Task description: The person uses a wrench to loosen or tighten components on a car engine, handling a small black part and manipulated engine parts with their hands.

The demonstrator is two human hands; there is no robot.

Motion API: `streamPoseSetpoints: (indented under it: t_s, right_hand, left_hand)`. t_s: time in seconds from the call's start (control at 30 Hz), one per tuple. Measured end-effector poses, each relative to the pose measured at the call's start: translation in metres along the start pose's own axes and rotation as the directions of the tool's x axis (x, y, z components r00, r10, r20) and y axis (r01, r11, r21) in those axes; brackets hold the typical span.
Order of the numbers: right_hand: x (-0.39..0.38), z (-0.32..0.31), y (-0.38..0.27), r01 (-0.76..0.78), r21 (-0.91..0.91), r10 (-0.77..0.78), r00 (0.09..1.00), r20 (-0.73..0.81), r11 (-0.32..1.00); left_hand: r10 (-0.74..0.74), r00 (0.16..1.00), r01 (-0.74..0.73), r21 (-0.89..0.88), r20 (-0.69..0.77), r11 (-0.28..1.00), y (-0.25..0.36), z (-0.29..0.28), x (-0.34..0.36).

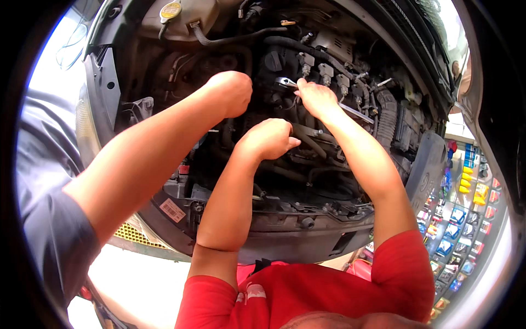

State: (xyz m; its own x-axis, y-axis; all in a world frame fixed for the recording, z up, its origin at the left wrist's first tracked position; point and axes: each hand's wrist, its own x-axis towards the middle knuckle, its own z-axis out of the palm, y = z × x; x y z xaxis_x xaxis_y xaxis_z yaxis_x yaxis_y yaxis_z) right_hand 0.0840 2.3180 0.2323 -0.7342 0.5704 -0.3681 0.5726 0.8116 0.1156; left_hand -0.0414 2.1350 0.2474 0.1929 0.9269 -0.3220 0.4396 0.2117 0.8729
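My right hand (319, 98) is closed around a shiny metal wrench (285, 82), close to its head, beside the engine's top. The wrench's long handle (357, 113) shows again on the far side of my wrist, slanting to the right. Lower and to the left, my left hand (267, 138) is curled over the front of the engine, thumb sticking out beside a dark hose (312, 143); whatever lies inside its fingers is hidden. Black ignition coils with pale connectors (326, 72) stand in a row just beyond my right hand.
A co-worker's arm reaches in from the left, its closed hand (233, 92) near mine. A yellowish reservoir with a cap (170, 10) sits at the back left. The bumper edge (307, 241) crosses in front of me. Shelves of packaged goods (460, 219) stand at right.
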Motion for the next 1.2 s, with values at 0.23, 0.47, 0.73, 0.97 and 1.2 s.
streamPoseSetpoints:
  t_s: [0.23, 0.47, 0.73, 0.97, 1.2]
  right_hand:
    - [0.004, 0.009, 0.008, -0.014, 0.003, 0.014, 0.998, -0.068, 1.0]
    - [-0.019, -0.012, 0.017, -0.08, 0.23, 0.097, 0.993, -0.062, 0.97]
    - [-0.05, -0.038, 0.084, -0.465, 0.41, 0.42, 0.885, 0.2, 0.785]
    - [-0.035, -0.019, 0.103, -0.263, 0.1, 0.239, 0.949, 0.205, 0.96]
    - [-0.026, -0.014, 0.094, -0.217, 0.022, 0.207, 0.953, 0.222, 0.976]
  left_hand:
    - [0.027, 0.998, -0.029, 0.037, 0.06, 0.999, 0.008, -0.007, 0.004]
    - [-0.027, 0.999, 0.026, -0.016, -0.043, 1.0, 0.001, 0.001, -0.004]
    - [-0.042, 0.998, 0.041, -0.039, -0.038, 0.998, 0.001, 0.002, 0.0]
    - [-0.078, 0.997, 0.077, -0.069, -0.016, 0.995, 0.002, 0.0, 0.001]
    - [-0.07, 0.997, 0.068, -0.065, -0.028, 0.996, 0.001, 0.0, -0.001]
